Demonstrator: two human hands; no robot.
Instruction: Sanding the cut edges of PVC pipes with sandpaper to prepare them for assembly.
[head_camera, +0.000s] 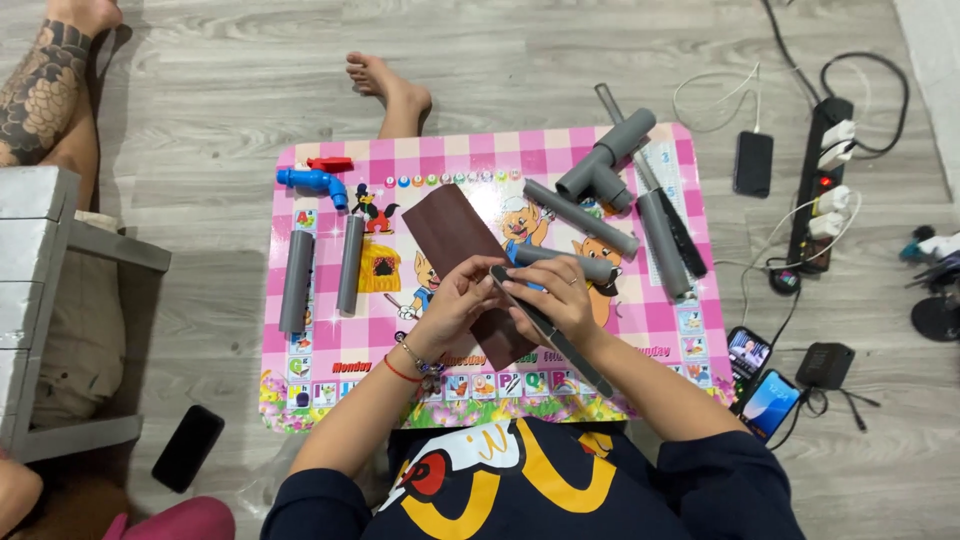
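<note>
Grey plastic pipe length (566, 263) lies crosswise over the pink checked bench (480, 160), long axis left-right, gripped by the right hand (556, 297); the left hand (455, 305) pinches what seems the brown sandpaper sheet (462, 250) beside it.

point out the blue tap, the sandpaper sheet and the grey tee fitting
blue tap (312, 182), head view, on the middle of its curved body
sandpaper sheet (452, 228), head view, on the bare upper part
grey tee fitting (606, 160), head view, on the junction of its branches
</note>
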